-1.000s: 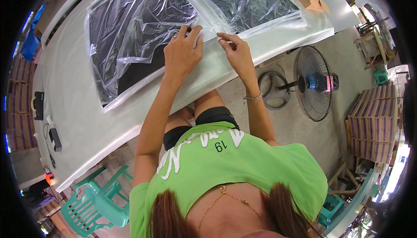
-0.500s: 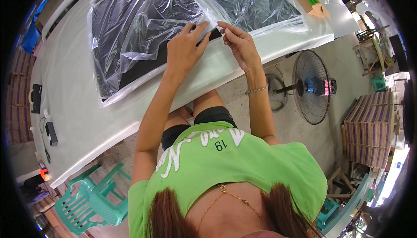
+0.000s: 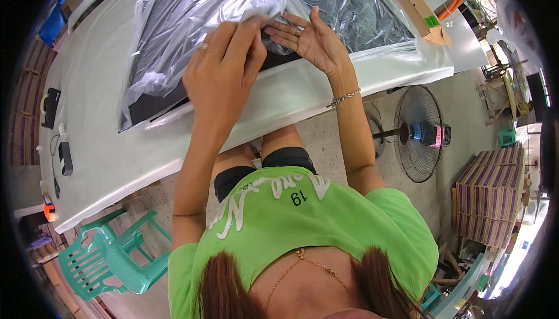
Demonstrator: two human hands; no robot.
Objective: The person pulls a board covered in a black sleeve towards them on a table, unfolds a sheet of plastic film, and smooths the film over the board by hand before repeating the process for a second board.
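Note:
Clear, crinkled plastic film (image 3: 192,10) covers a flat dark panel (image 3: 154,108) on the table. My left hand (image 3: 221,71) is raised above the panel's near edge, its fingers pinched on a bunched piece of the film. Close to it on the right, my right hand (image 3: 320,45) is turned palm up with fingers spread, the fingertips beside the lifted film. Nothing shows in the right palm. To the right lies a second panel (image 3: 355,13) under similar film.
The table (image 3: 99,156) has a pale plastic cover. A cardboard box (image 3: 420,16) lies at its far right, a black adapter (image 3: 65,159) at its left. A standing fan (image 3: 420,132) is right of my legs, a green plastic chair (image 3: 131,261) at lower left.
My left hand has risen, lifting the film's edge. My right hand has gone from a pinch to spread fingers with the palm up. The view has shifted slightly.

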